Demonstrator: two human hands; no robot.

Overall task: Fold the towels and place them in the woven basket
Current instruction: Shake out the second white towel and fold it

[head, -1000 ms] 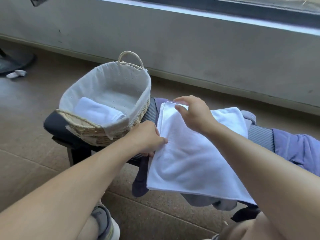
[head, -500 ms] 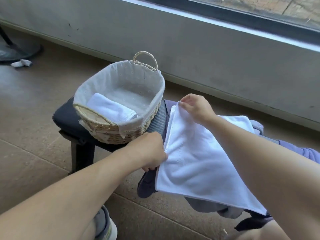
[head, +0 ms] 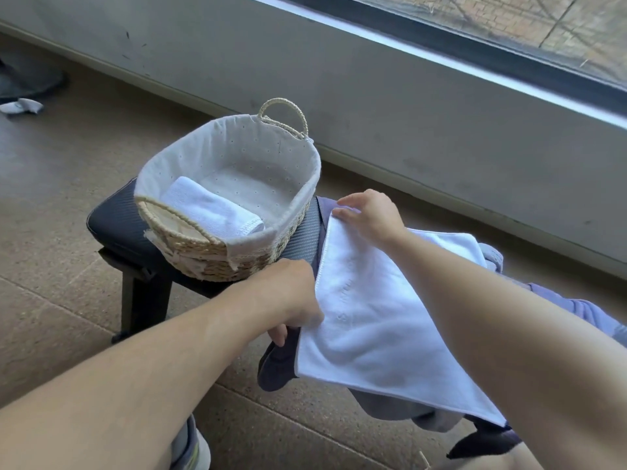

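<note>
At the far left, a small crumpled white scrap lay on the brown floor. Further right, a dark padded table carried the woven basket, which stood at the table's left end with its cloth liner folded over the rim. Inside it, against the near-left wall, a folded white towel lay flat. Just right of the basket, the left hand had its grip pinched on the near-left edge of a second white towel, fingers curled under the cloth. This towel was spread over a heap of purple and grey cloths on the table, its near corner hanging past the edge. The right hand held the towel's far-left corner, fingers bent over it close to the basket's right side. Behind everything ran a grey wall under a window.
</note>
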